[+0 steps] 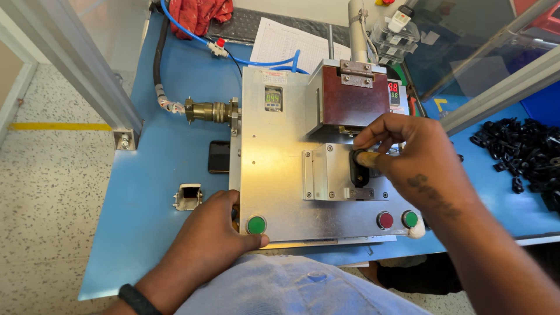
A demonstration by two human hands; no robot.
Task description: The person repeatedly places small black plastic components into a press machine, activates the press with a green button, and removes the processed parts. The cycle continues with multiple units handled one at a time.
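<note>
While the right hand (402, 149) pinches a small black plastic part (360, 172) between thumb and fingertips, it presses that part into the slot of the metal fixture block (329, 172) at the middle of the silver machine panel (274, 169). The part sits directly beneath the dark red press head (356, 100), with the fingers close under it. The left hand (219, 224) lies flat and relaxed, grasping nothing, at the panel's front left corner — its thumb tip rests just beside the left green button (256, 224), touching or nearly so.

Risk, as judged from this position: if that thumb bears on the green button while the right fingers are at the slot, the head could come down on them. A part seated crooked could jam or be crushed; whether it sits square cannot be told, since the fingers cover it.

A red button (384, 220) and a second green button (410, 219) stand at the front right, clear of both hands. A heap of like black parts (519, 149) lies well apart on the blue table (157, 192) to the right. A loose sleeve or rag near the head would be a snag hazard — the red cloth (201, 13) lies well back.
</note>
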